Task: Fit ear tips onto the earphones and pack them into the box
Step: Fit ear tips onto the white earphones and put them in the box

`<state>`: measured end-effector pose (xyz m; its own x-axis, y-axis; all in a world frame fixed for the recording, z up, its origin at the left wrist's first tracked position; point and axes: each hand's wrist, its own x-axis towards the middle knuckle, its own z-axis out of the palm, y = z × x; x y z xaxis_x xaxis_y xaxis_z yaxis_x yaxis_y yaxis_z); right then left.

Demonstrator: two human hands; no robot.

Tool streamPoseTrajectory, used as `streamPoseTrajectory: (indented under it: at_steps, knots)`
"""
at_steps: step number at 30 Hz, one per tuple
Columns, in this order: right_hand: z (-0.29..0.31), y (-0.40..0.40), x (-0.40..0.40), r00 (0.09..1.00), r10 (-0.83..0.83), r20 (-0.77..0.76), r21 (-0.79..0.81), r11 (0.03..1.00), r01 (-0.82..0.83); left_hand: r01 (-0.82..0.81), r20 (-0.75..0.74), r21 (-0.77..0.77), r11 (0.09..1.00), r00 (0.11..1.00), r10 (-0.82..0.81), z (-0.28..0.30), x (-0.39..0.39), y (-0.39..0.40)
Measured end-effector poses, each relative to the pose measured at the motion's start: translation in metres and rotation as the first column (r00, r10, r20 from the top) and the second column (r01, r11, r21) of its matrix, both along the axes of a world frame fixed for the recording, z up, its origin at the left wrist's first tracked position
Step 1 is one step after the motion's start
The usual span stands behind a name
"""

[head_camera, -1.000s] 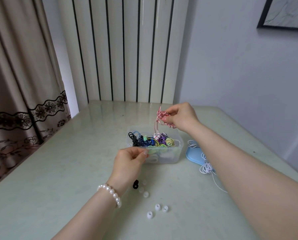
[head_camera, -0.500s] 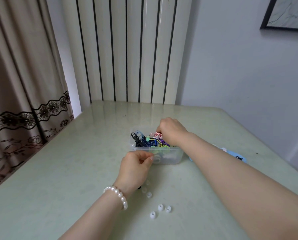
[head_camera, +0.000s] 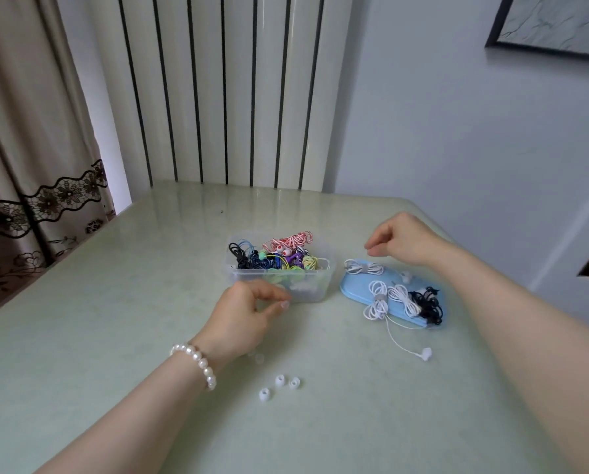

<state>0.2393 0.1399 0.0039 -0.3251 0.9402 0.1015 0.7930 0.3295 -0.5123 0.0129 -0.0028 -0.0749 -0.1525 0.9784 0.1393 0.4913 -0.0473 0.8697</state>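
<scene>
1. Clear plastic box (head_camera: 315,289) sits mid-table, filled with bundled earphones in black, blue, green, yellow and purple; a red-and-white striped pair (head_camera: 290,241) lies on top at the back, its two buds facing the camera.
2. Blue lid (head_camera: 354,289) lies flat just right of the box; on it, a white bundle (head_camera: 363,267) at the far end, more white bundles (head_camera: 390,299) in the middle, a black bundle (head_camera: 428,304) at the right edge.
3. One white cord runs off the lid's near edge onto the table and ends in a white earbud (head_camera: 425,354).
4. Three white ear tips (head_camera: 279,380) lie loose on the table near the camera, close together; another pale tip (head_camera: 259,358) sits just under the left wrist, partly hidden.
5. Left hand (head_camera: 243,316) hovers in front of the box, fingers curled, thumb and forefinger nearly meeting; whether they pinch anything, I cannot tell; pearl bracelet (head_camera: 197,362) on the wrist.
6. Right hand (head_camera: 400,239) hangs above the lid's far end, fingers loosely curled and pointing left, holding nothing; not touching the bundle below.
7. Table (head_camera: 115,319) is pale green and glossy; behind it a white radiator (head_camera: 224,87), curtain (head_camera: 29,131) at left, picture frame (head_camera: 553,25) at upper right.
</scene>
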Motion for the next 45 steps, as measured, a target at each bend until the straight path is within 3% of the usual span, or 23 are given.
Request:
streamPoseTrajectory:
  at_steps: [3,7,12,16,20,26,32,35,39,45]
  knots:
    - [-0.009,-0.013,0.019,0.993,0.062,0.104,-0.137,0.989,-0.047,0.061,-0.026,-0.010,0.998,0.998,-0.061,0.003,0.004,-0.003]
    - [-0.025,-0.024,0.023,0.958,0.123,0.260,-0.202,0.977,-0.071,0.096,-0.122,0.031,0.995,0.988,-0.092,0.002,0.008,-0.004]
    - [-0.041,-0.030,0.015,0.868,0.132,0.478,0.017,0.987,-0.159,0.075,-0.094,0.015,0.997,0.993,-0.073,0.002,0.005,-0.006]
    - [-0.027,-0.039,0.010,0.879,0.104,0.465,0.132,0.974,-0.185,-0.002,0.053,0.025,1.000,0.999,0.001,0.008,-0.005,-0.004]
    - [0.001,-0.052,0.003,0.928,0.166,0.334,0.108,0.971,-0.213,-0.011,0.234,0.087,0.996,0.972,-0.010,0.017,-0.006,-0.005]
    - [0.018,-0.071,-0.019,0.964,0.266,-0.017,0.033,0.964,-0.265,0.027,0.250,0.081,0.996,0.967,-0.046,0.014,0.002,-0.006]
    - [0.011,-0.087,-0.038,0.793,0.354,-0.495,-0.156,0.862,-0.482,0.103,0.271,0.104,0.989,0.954,-0.128,0.013,0.016,-0.010]
    - [0.003,-0.089,-0.045,0.707,0.366,-0.605,-0.161,0.814,-0.559,0.195,0.329,0.101,0.976,0.919,-0.218,0.013,0.018,-0.011]
    - [-0.004,-0.086,-0.046,0.628,0.329,-0.705,-0.175,0.778,-0.604,0.330,0.541,0.108,0.938,0.772,-0.334,0.017,0.021,-0.014]
    - [-0.014,-0.078,-0.035,0.629,0.287,-0.722,-0.171,0.808,-0.564,0.357,0.757,-0.061,0.932,0.626,-0.190,0.025,0.018,-0.016]
